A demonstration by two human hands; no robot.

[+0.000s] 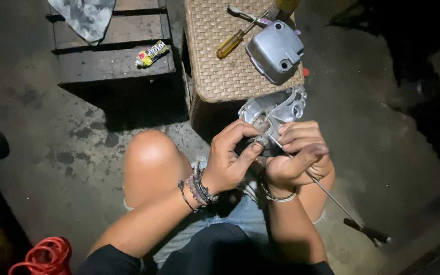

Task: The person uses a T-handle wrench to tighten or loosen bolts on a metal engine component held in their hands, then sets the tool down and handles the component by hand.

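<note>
left hand [227, 163]: bare, no glove or rings visible
left wrist: a stack of dark beaded and cord bracelets [198, 189], plus one thin dark band lower on the forearm
right hand [296, 155]: bare, no glove
right wrist: one slim pale bangle [279, 197]
sleeves: dark, pushed up to the elbows [109, 260]
legs: light blue denim shorts [240, 216] with frayed hems, knees bare

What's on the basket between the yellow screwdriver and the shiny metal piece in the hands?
In the head view, a grey metal cover sits on the wicker basket, between the yellow-handled screwdriver and the held metal part.
</note>
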